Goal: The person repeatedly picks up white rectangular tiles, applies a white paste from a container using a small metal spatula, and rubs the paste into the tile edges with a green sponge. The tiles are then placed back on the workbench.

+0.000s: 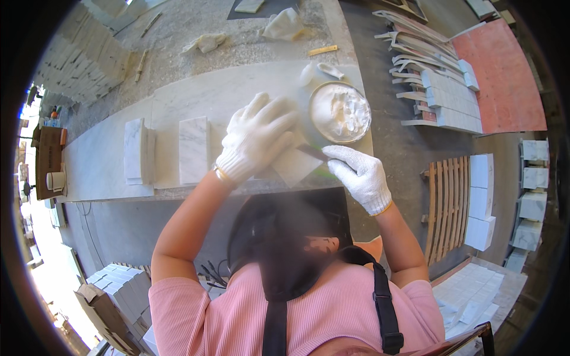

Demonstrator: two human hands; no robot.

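My left hand (256, 137), in a white knitted glove, is bent over a pale marble tile (297, 167) and steadies it at the bench edge; the palm hides part of the tile. My right hand (361, 180), gloved the same way, is closed around a putty knife (312, 152). Its dark blade lies flat over the tile's far right edge, and the fingers cover most of the handle. Just beyond the knife stands a round bowl (313, 121) of white paste. Two more marble tile pieces, a nearer one (194, 151) and a farther one (135, 152), rest left of my left hand.
Crumpled cloths (284, 25), a wooden strip (323, 50) and a small white scoop-like piece (330, 71) lie toward the bench's back. Stacked slabs (89, 56) fill the far left. On the right are a wooden pallet (448, 207), white blocks (480, 202) and a red board (504, 77).
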